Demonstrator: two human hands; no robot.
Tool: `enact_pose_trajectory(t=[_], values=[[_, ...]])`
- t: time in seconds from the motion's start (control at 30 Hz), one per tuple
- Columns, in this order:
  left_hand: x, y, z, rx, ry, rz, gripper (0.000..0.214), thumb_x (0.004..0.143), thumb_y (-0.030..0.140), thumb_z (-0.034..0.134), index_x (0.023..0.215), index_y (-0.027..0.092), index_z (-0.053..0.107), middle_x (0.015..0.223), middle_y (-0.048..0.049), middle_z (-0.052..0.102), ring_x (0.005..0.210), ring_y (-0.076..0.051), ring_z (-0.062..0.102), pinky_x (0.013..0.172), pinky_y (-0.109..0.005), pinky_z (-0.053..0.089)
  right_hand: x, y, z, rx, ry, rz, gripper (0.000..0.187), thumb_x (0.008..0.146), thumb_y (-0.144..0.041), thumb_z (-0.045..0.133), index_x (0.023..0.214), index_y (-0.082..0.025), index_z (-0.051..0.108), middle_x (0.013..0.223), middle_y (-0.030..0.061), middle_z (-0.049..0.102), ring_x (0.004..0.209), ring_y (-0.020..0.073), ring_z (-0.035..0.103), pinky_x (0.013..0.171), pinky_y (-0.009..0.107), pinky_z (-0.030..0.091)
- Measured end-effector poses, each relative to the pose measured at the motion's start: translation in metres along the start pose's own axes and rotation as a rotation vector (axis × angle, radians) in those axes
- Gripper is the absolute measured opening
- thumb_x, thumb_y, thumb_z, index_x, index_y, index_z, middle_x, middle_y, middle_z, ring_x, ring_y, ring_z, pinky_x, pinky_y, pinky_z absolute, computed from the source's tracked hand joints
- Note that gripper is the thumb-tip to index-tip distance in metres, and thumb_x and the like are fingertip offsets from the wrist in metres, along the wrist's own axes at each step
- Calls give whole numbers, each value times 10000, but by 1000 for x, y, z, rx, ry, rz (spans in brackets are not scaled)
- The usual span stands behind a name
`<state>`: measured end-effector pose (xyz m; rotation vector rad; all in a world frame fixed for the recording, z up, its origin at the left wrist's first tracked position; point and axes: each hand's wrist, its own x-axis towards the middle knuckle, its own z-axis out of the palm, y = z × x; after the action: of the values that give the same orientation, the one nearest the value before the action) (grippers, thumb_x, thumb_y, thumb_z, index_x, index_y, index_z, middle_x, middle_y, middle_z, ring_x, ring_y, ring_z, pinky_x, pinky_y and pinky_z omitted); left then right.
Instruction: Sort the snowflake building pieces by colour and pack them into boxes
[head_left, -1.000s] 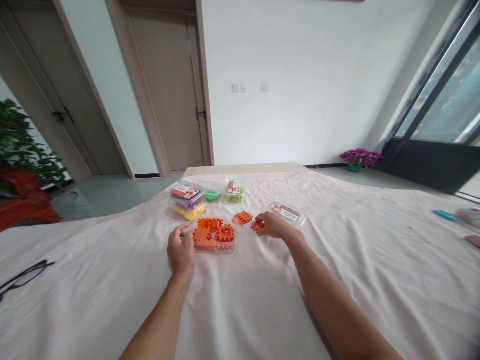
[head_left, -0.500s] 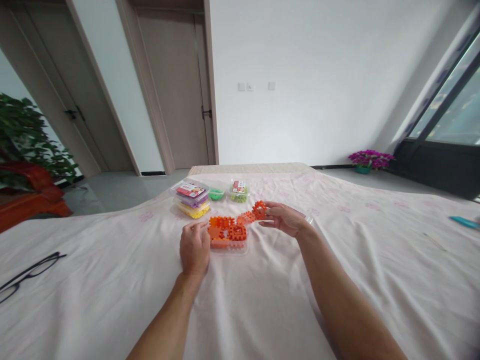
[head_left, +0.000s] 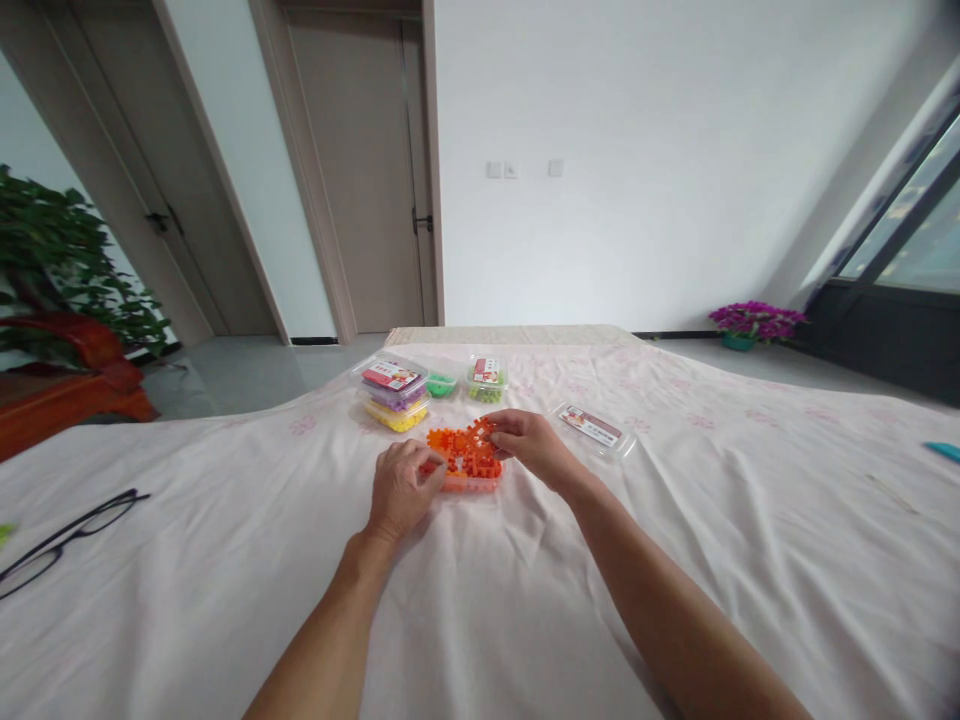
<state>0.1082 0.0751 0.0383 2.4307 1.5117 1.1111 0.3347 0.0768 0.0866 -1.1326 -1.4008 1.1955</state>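
Note:
A clear plastic box (head_left: 480, 485) of orange interlocking blocks (head_left: 466, 462) lies on the cloth in front of me. From its left side, my left hand (head_left: 405, 485) reaches over the rim, thumb and forefinger closed on an orange block at that edge. Over the right part of the box, my right hand (head_left: 531, 447) pinches joined orange block pieces (head_left: 481, 436). Its fingers partly hide them. To the right lies the clear lid (head_left: 596, 428) with a printed label.
Behind the box are stacked containers of purple pieces (head_left: 400, 397) and yellow pieces (head_left: 401, 415), a tub of green pieces (head_left: 441, 383) and a labelled light-green container (head_left: 487, 380). Glasses (head_left: 67, 540) lie at left. A blue object (head_left: 943, 451) is at the right edge.
My right hand has moved left, bringing the orange pieces from beside the box to above it. My left hand's fingers have shifted over the box's left edge. The lid is now uncovered.

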Motion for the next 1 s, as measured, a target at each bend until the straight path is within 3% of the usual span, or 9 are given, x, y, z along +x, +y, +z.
enact_pose_trajectory(t=[0.17,0.33,0.53,0.63,0.77,0.87,1.0], values=[[12,-5,-9,-135,-119,-59,109,796,305,641,873,274,712,986,-17,676,1005,-220,577,917,-357,417,-7,-5,9,-461,-29,-205,339,743,-92,535,1003,-192,729,904,20,740,772,155,659,719,270,516],[19,-11,-7,-187,-122,-129,139,767,314,664,882,264,723,997,-25,673,989,-216,585,925,-350,432,-14,-16,16,-769,-40,-403,332,774,-69,509,971,-200,742,983,47,734,898,173,657,829,274,475],[21,-16,0,-198,-64,-153,174,730,298,696,897,261,726,998,-26,653,995,-207,582,942,-347,435,-19,-11,27,-881,4,-380,328,824,-97,515,1079,-206,691,960,46,733,858,166,660,760,245,447],[20,-17,2,-205,-61,-144,150,742,297,693,881,249,724,977,-32,652,984,-208,586,933,-354,443,-19,-3,34,-910,17,-372,262,828,-100,532,1015,-197,689,940,49,725,846,168,652,739,241,430],[20,-20,2,-234,-67,-108,102,764,293,688,840,236,727,973,-50,651,970,-211,590,919,-359,448,-20,5,42,-918,-64,-413,178,870,-118,535,907,-197,690,868,33,712,777,147,628,693,229,402],[19,-22,3,-246,-69,-103,94,774,300,684,812,226,727,967,-55,650,969,-211,589,911,-361,447,-22,8,47,-933,-113,-420,180,915,-161,524,883,-195,698,857,39,698,754,136,610,681,224,392],[19,-22,3,-236,-75,-98,115,793,320,666,779,220,720,949,-52,652,972,-207,583,911,-358,441,-24,7,50,-1007,-84,-444,245,955,-213,496,835,-188,707,847,62,669,798,147,588,716,234,383]])
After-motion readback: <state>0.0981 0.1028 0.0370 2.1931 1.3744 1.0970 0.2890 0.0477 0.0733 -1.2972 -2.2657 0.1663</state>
